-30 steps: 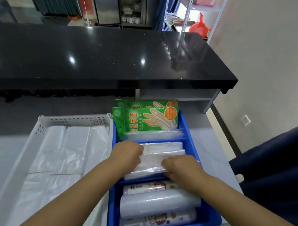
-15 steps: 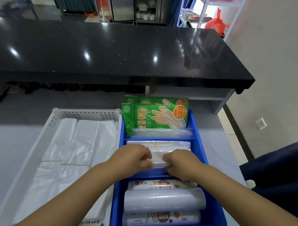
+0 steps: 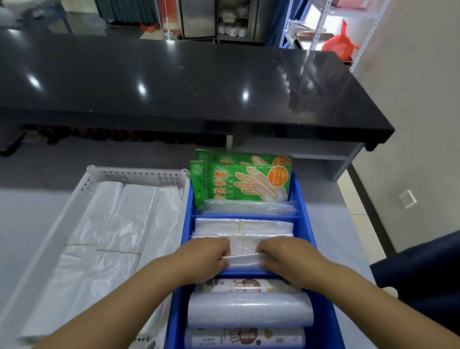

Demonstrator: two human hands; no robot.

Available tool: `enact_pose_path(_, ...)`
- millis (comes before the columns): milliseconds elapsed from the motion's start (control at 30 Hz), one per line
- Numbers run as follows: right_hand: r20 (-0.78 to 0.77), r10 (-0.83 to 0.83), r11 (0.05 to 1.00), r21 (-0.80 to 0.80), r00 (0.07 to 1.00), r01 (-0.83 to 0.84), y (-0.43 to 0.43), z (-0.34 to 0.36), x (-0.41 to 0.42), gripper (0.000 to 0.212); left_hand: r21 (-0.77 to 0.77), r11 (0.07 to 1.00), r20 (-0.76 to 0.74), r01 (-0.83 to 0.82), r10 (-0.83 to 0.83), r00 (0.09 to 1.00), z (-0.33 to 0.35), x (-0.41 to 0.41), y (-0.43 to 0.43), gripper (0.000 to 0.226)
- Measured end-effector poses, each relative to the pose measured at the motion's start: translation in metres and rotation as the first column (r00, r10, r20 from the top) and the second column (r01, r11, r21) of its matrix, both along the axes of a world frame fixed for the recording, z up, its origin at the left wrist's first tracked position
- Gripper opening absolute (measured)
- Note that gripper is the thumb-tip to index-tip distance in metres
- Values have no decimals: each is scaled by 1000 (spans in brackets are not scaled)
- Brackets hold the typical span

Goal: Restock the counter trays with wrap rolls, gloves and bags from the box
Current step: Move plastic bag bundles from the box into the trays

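A blue divided tray (image 3: 308,221) sits in front of me on the grey counter. Its far compartment holds green glove packets (image 3: 240,183) standing upright, with clear packets before them. The middle compartment holds bundles of clear bags (image 3: 242,230) tied with rubber bands. My left hand (image 3: 205,257) and my right hand (image 3: 282,255) both grip the near edge of the front bundle, fingers curled over it. The near compartment holds three wrap rolls (image 3: 249,309) lying side by side.
A white perforated tray (image 3: 134,174) to the left holds flat white plastic bags (image 3: 113,240) banded together. A raised black countertop (image 3: 167,82) runs across behind both trays. A dark blue fabric object (image 3: 436,276) is at the right; the box is not in view.
Both hands have slid toward me from the top of the bag bundles to the front bundle's near edge and closed in on it. The camera has tilted up slightly.
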State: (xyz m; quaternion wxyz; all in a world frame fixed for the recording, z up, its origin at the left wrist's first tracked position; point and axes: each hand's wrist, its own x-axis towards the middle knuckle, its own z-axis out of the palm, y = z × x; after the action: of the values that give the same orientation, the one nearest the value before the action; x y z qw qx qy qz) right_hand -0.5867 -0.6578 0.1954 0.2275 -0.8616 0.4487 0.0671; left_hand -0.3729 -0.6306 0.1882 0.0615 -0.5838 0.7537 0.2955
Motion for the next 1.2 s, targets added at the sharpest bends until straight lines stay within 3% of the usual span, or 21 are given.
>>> enact_pose_path(67,-35,-10,998,58,999,12,-2,0,-3,18,4,999,76,35,-35,996,6,0,0,12)
enact_pose_path(167,-96,-12,998,68,995,19,-4,1,-5,20,-9,994,315,107,-99,944,15,-5,-6,25)
enact_pose_path(300,-242,22,981,-181,970,-68,-7,2,1,30,-55,989,507,138,-92,857,13,-15,-12,29)
enact_pose_path(367,-251,16,955,-283,968,-89,-11,4,0,34,-184,971,482,150,-44,875,12,-11,-13,27)
enact_pose_path(433,-90,-125,956,-278,988,96,-14,5,-4,30,-312,941,400,127,9,917,14,-6,-15,32)
enact_pose_path(533,177,-431,886,-102,885,452,-17,3,-4,29,-383,913,347,140,2,938,11,-2,-18,46)
enact_pose_path(633,217,-572,815,46,791,577,-17,-8,8,45,-368,916,357,159,-19,934,5,-5,-16,49)
enact_pose_path(733,218,-596,794,16,772,608,-16,-20,18,56,-351,922,362,161,-25,932,2,-6,-14,50)
enact_pose_path(867,336,-582,779,-32,741,626,-14,-30,21,40,-300,942,357,151,-36,933,-2,-2,-10,55)
enact_pose_path(1033,416,-529,794,-65,740,604,-12,-32,14,33,-317,941,343,116,-1,939,-8,-1,-10,39)
enact_pose_path(1200,343,-421,848,-181,840,499,-8,-25,3,21,-343,933,337,111,12,942,-8,-4,-13,23)
